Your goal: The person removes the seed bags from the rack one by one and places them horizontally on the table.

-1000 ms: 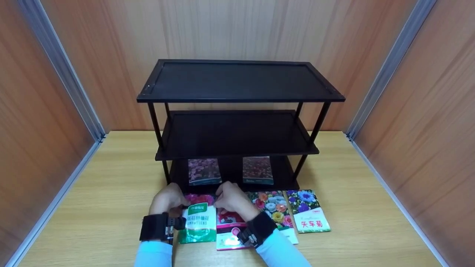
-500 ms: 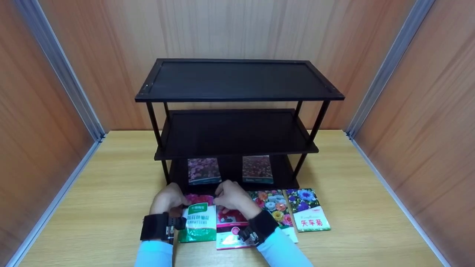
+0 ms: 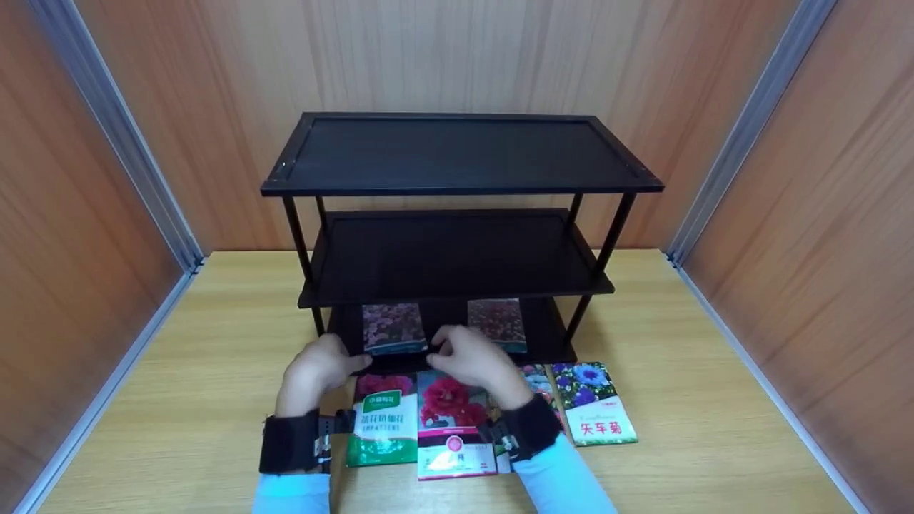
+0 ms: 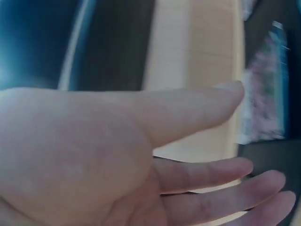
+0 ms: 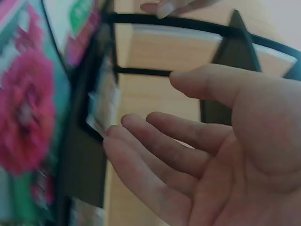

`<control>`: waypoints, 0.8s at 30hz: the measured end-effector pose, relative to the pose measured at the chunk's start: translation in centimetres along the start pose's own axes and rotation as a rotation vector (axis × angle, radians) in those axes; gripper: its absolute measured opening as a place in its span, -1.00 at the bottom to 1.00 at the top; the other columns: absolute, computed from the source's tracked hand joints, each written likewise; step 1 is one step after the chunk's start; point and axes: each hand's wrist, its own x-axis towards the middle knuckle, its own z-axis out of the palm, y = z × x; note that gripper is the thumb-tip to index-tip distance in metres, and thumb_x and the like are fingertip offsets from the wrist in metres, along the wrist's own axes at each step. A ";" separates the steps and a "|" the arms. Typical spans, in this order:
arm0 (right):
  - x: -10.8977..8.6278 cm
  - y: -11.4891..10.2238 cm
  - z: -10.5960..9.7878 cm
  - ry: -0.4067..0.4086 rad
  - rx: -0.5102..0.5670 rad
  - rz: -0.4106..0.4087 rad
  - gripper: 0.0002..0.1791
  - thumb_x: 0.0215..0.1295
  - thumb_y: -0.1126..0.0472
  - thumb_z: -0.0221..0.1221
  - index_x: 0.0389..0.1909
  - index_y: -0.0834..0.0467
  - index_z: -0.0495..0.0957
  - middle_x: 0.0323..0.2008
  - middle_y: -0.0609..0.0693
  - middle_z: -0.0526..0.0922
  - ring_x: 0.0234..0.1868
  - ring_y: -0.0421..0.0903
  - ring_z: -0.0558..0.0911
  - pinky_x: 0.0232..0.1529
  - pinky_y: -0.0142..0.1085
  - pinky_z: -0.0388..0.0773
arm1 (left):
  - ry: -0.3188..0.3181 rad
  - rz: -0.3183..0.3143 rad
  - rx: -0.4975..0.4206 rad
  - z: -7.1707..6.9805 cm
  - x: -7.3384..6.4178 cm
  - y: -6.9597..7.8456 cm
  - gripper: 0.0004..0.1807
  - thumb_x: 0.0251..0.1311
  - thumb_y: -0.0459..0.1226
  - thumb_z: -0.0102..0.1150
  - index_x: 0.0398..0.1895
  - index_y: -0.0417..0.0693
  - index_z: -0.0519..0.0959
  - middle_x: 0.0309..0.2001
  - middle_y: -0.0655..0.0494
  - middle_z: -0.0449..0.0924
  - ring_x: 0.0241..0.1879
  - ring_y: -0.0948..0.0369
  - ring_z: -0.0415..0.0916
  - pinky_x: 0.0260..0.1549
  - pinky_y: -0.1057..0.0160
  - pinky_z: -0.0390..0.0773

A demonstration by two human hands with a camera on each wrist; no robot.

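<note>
My left hand (image 3: 318,368) is at the front left corner of the bottom shelf, its thumb extended toward a pink-flowered seed packet (image 3: 394,328) lying there. In the left wrist view its fingers are spread and hold nothing, with that packet (image 4: 265,89) beyond the thumb. My right hand (image 3: 471,357) hovers at the same shelf's front edge, between the pink packet and a reddish-flowered seed packet (image 3: 496,321). Its loosely bent fingers are bare in the right wrist view. Just below the hands lie a green-and-white seed packet (image 3: 383,428) and a red-flowered seed packet (image 3: 455,439), side by side.
A black three-tier rack (image 3: 457,157) stands on the wooden table (image 3: 714,414), its middle tier overhanging the bottom one. A blue-flowered seed packet (image 3: 594,407) lies at the right. Another packet (image 3: 537,378) is mostly hidden under my right forearm. Wood panels (image 3: 807,214) enclose the sides.
Both hands have let go of the seed packets in the front row and moved up toward the bottom shelf. The red-flowered packet is now uncovered. The packets have stayed in place.
</note>
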 end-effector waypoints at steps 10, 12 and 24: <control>-2.0 2.9 -6.2 0.110 -0.077 -0.034 -0.56 0.44 -0.03 0.17 0.22 0.09 0.56 -0.02 0.00 0.73 -0.09 -0.08 0.70 0.09 -0.08 0.65 | 0.114 0.182 0.103 0.2 -4.5 4.5 -0.45 0.39 0.06 0.15 0.15 -0.23 0.47 -0.08 -0.10 0.64 -0.14 0.05 0.60 -0.16 0.04 0.62; -2.2 3.7 -7.0 0.126 -0.077 -0.038 -0.56 0.44 -0.02 0.16 0.24 0.09 0.56 0.04 0.02 0.72 -0.01 -0.05 0.70 0.13 -0.06 0.64 | 0.137 0.237 0.130 1.0 -4.6 5.6 -0.41 0.37 0.08 0.18 0.21 -0.19 0.49 0.04 -0.11 0.66 -0.04 0.04 0.63 -0.02 -0.04 0.65; -0.4 9.5 -6.5 0.180 -0.040 0.074 -0.25 0.52 -0.19 -0.01 0.59 0.01 0.09 0.60 0.20 0.10 0.60 0.22 0.12 0.55 0.16 0.18 | 0.013 0.571 0.208 9.0 2.4 8.3 -0.12 0.39 0.30 -0.06 0.64 0.19 -0.01 0.68 0.04 -0.18 0.66 -0.08 -0.28 0.58 -0.28 -0.12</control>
